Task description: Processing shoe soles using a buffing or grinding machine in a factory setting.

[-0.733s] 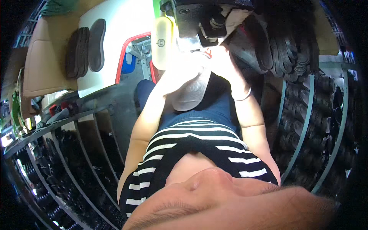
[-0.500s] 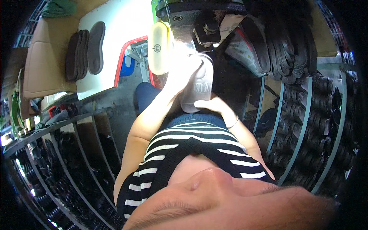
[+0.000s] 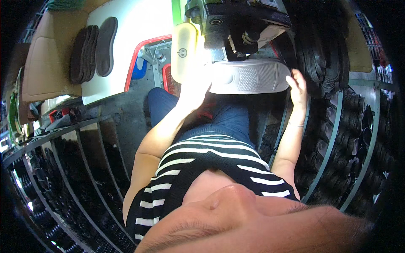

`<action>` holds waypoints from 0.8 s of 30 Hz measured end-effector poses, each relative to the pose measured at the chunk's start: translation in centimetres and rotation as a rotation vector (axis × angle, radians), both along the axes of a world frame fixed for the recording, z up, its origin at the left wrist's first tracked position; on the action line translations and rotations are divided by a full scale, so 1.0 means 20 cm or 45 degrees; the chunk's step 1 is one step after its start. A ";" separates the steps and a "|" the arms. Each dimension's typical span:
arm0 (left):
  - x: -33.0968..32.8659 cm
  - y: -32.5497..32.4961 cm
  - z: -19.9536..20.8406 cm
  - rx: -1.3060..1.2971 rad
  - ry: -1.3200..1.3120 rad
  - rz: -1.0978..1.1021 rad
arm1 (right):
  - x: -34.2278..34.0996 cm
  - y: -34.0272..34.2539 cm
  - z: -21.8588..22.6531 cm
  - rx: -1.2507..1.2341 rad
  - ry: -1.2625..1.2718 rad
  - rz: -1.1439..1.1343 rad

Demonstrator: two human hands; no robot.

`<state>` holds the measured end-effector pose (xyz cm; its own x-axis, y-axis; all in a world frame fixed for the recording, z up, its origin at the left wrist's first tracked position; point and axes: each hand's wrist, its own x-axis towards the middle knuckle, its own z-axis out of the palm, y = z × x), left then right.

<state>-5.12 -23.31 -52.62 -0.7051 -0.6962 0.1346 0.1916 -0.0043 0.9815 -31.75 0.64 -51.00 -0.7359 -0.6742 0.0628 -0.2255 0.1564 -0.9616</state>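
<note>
Sole: just on the person's side of the machine, lying crosswise, between both hands. Contact with the machine: can't tell, the upper edge runs close under its bracket.

Right hand: fingers part open and loosely bent, thumb at the sole's right end, not wrapped round it. Left hand: on the sole's left end, fingers blown out by glare, can't tell how far closed.

Hard to see: sole's left end washed white, its underside hidden. Machine cut off by the top edge. Dark stack right of the machine too dark to count.

Materials: sole pale grey, long, rounded end, moulded face with dotted patches, ribs and a small round dimple. Machine black, hard-edged, with a knurled knob. Left of it, a yellowish oval lamp; further left, a white worktop with flat charcoal insoles by it.
</note>
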 end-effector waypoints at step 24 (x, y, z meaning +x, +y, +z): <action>0.65 -0.18 -0.25 0.815 -0.200 -0.406 | 0.41 -0.51 0.40 0.048 0.402 0.474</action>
